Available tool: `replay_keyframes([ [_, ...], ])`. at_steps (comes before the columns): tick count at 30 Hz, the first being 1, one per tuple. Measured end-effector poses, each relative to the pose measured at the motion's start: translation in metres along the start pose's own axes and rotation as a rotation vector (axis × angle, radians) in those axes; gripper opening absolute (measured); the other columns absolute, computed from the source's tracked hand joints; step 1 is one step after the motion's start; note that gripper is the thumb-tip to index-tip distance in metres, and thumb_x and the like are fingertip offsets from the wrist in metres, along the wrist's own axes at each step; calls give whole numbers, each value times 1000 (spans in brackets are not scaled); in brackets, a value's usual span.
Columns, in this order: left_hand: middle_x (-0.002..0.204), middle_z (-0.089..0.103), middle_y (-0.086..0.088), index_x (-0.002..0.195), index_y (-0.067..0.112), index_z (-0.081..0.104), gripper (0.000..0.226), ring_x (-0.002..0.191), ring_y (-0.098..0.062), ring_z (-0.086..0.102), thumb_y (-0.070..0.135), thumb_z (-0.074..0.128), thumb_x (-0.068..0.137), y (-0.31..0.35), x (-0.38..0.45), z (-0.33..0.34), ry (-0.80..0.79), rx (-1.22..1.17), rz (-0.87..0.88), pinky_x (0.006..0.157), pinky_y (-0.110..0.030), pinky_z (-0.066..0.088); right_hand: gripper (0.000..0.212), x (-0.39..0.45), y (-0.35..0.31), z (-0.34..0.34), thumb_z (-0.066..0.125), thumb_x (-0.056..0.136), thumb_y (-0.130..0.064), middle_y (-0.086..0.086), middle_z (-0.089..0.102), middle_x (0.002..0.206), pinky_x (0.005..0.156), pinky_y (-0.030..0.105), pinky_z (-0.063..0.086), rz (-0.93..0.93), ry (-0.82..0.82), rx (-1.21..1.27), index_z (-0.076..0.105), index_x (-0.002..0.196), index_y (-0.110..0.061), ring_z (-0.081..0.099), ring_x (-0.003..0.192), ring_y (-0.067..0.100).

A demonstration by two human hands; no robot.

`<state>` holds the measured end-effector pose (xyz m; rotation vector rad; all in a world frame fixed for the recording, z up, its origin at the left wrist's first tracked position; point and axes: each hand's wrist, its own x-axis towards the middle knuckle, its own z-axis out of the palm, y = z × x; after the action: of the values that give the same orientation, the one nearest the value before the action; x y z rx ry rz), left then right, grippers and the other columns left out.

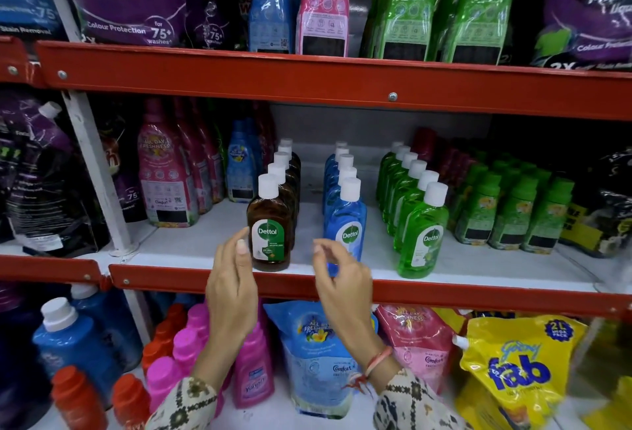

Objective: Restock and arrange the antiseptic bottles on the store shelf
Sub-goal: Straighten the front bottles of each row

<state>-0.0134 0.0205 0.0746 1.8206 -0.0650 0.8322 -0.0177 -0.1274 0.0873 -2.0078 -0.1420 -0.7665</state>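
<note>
Three rows of antiseptic bottles stand on the middle shelf (212,251): brown bottles (270,224), blue bottles (345,224) at 3 o'clock of them, green bottles (422,231) farther right. The left hand (231,287) and right hand (342,287) hover at 6 o'clock, fingers loosely apart, holding nothing.

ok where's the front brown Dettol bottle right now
In the head view, the front brown Dettol bottle stands at the middle shelf's front edge, left of the blue bottle row, just beyond the left hand.
</note>
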Motion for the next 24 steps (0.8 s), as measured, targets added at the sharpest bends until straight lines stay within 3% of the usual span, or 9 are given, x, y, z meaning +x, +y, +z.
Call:
replay_keyframes([
  [2, 122, 63, 6, 129, 24, 57, 62, 109, 6, 56, 59, 18, 96, 8, -13, 11, -51, -38, 51, 96, -15, 41, 23, -2, 6, -17, 51, 91, -32, -8, 75, 92, 78, 20, 50, 45, 147, 40, 69, 99, -21, 68, 86, 5],
  [4, 128, 64, 4, 131, 29, 54, 66, 118, 1, 57, 68, 17, 92, 16, -23, 25, -200, -81, 14, 105, -23, 43, 18, 1, 17, -31, 54, 91, -25, -4, 73, 94, 81, 31, 52, 125, 199, 32, 66, 102, -18, 68, 88, 10],
  [5, 138, 60, 3, 137, 31, 50, 76, 127, -5, 54, 76, 15, 88, 20, -26, 32, -286, -95, -27, 113, -33, 39, 22, 5, 21, -36, 55, 91, -22, 0, 72, 102, 85, 34, 51, 180, 165, 3, 64, 110, -15, 67, 94, 15],
  [7, 156, 43, 5, 150, 29, 37, 97, 144, -7, 36, 87, 6, 78, 27, -28, 45, -428, -49, -97, 126, -42, 18, 42, 14, 29, -43, 53, 92, -20, 7, 64, 126, 96, 35, 46, 266, 17, -81, 52, 132, -8, 62, 113, 23],
  [9, 163, 26, 11, 155, 31, 23, 91, 145, 2, 16, 81, 0, 83, 39, -28, 55, -530, 23, -130, 126, -39, -5, 55, 26, 32, -47, 51, 92, -19, 13, 57, 137, 102, 36, 43, 300, -120, -127, 37, 144, -5, 56, 123, 28],
  [11, 163, 21, 13, 157, 34, 14, 84, 146, 2, 11, 74, 0, 84, 49, -27, 62, -582, 38, -168, 125, -40, -11, 60, 38, 33, -48, 50, 93, -20, 19, 60, 131, 98, 37, 44, 336, -217, -158, 29, 148, -6, 57, 120, 33],
  [15, 160, 34, 7, 155, 43, 16, 93, 153, -16, 19, 84, -8, 76, 46, -18, 72, -627, 81, -207, 126, -47, -10, 52, 44, 36, -47, 46, 84, -32, 13, 70, 117, 90, 40, 51, 309, -298, -184, 48, 135, -18, 63, 108, 34],
  [19, 156, 44, 0, 151, 51, 26, 101, 152, -24, 25, 96, -9, 67, 24, -5, 81, -640, 60, -275, 127, -49, -1, 50, 38, 45, -44, 50, 85, -31, 8, 71, 118, 93, 43, 52, 297, -279, -162, 47, 134, -25, 65, 109, 29],
  [24, 154, 46, 7, 138, 58, 41, 89, 144, -14, 39, 101, 9, 66, 24, 3, 79, -637, -159, -309, 125, -46, 23, 54, 32, 46, -48, 51, 83, -25, 3, 66, 129, 104, 44, 46, 299, -269, -73, 45, 137, -19, 60, 120, 23],
])
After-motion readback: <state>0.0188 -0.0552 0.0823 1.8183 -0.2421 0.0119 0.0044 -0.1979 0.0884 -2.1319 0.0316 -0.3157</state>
